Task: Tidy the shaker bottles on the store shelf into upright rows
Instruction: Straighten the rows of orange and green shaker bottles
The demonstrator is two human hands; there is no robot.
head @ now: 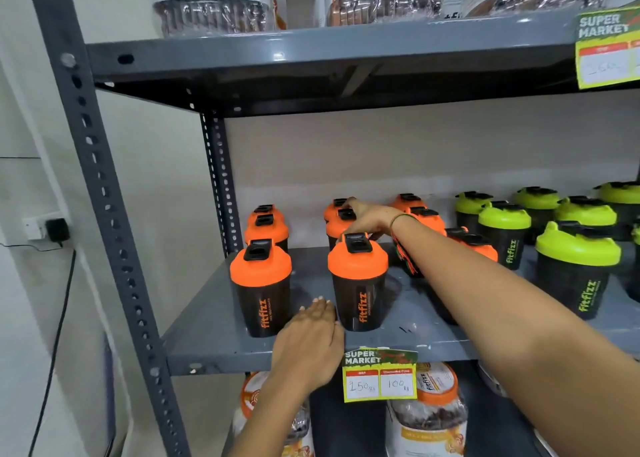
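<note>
1. Grey metal shelf point(221, 339) holds orange-lidded shaker bottles point(260, 285), all upright, in rough rows toward the left.
2. Green-lidded shakers point(576, 269) stand upright on the right side, well apart from the left column.
3. Left hand point(310, 344) lies flat, fingers together, at the base of the front middle bottle point(358, 285), touching its lower side, not clamped.
4. Right hand point(369, 219) reaches over that bottle, fingers curled on the lid of the one behind point(341, 224); can't tell how firm the grip is.
5. Price tag point(380, 375) hangs off the shelf edge.
</note>
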